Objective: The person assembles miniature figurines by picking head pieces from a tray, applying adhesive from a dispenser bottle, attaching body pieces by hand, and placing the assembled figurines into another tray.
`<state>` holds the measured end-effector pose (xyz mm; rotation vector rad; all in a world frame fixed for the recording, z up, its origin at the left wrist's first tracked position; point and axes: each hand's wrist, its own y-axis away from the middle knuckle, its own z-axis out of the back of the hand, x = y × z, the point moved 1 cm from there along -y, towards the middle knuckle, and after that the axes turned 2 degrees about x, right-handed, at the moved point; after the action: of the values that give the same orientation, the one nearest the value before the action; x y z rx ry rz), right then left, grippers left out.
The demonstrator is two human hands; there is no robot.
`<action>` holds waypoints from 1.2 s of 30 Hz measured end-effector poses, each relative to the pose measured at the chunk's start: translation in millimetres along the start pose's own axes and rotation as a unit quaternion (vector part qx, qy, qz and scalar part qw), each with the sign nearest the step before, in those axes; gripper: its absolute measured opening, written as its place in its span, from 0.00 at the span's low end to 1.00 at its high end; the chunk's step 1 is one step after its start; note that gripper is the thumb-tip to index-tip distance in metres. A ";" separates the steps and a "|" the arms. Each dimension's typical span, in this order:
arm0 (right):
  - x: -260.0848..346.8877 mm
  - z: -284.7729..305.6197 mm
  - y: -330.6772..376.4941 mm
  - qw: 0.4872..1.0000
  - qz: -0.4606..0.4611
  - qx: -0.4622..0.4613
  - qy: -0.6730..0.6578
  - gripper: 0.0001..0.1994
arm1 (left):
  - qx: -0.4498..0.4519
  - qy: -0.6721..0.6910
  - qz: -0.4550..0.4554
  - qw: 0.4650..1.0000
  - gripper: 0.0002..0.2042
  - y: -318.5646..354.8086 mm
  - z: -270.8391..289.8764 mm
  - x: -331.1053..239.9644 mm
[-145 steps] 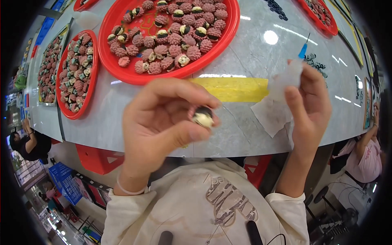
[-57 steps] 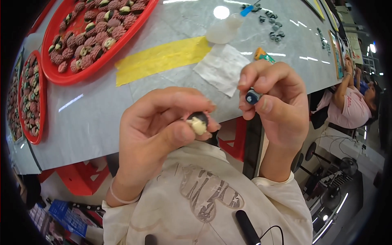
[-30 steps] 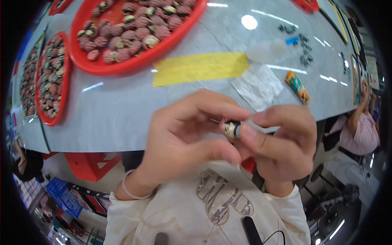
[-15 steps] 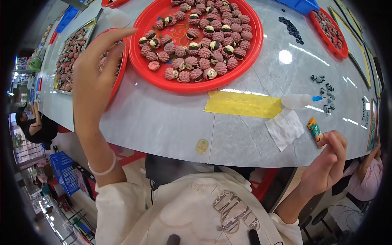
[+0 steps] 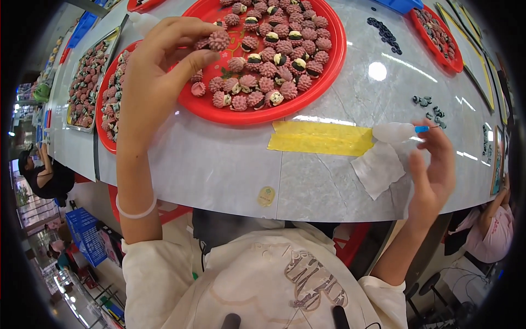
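Note:
My left hand [image 5: 164, 71] is over the left part of a round red tray [image 5: 230, 116]. Its thumb and fingers close on a small pink ridged piece [image 5: 219, 40], shaped like a cookie or shell. Many similar pieces [image 5: 267, 69] lie in the tray, several with black and cream layers showing. My right hand [image 5: 433, 170] is raised at the right, thumb and fingers apart and holding nothing I can see. Its fingertips are by the blue tip of a clear squeeze bottle [image 5: 393, 132] lying on its side; whether they touch it, I cannot tell.
A yellow tape strip [image 5: 320, 138] and a white tissue [image 5: 378, 170] lie on the grey table. Left are another red tray [image 5: 102, 129] and a metal tray [image 5: 82, 128]. Dark rings [image 5: 384, 35] and small dark bits [image 5: 436, 116] lie right. People sit at both sides.
My left hand has moved right over the tray and now pinches a pink piece. My right hand has moved up and away toward the bottle tip; the orange packet is no longer visible.

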<state>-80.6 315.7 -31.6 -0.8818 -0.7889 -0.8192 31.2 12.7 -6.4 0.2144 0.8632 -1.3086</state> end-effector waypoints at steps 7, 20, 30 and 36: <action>-9.1 -15.4 -3.0 0.993 -0.025 0.117 -0.019 0.15 | -0.053 0.119 0.126 0.984 0.12 11.8 -0.9 -1.3; 15.7 26.2 14.8 0.968 -0.103 0.092 -0.209 0.28 | 0.016 0.617 0.212 0.757 0.19 81.5 -86.7 -70.2; 34.8 17.4 26.5 0.971 -0.073 0.151 -0.168 0.25 | 0.037 0.646 0.223 0.729 0.19 92.0 -106.5 -86.0; 32.4 10.4 29.2 0.973 0.004 0.151 -0.174 0.24 | 0.051 0.643 0.256 0.720 0.20 93.9 -102.6 -91.2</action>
<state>-43.3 327.5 -9.7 -0.7627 -1.1834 -0.5223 71.0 169.2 -46.3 1.4739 1.7100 -0.5073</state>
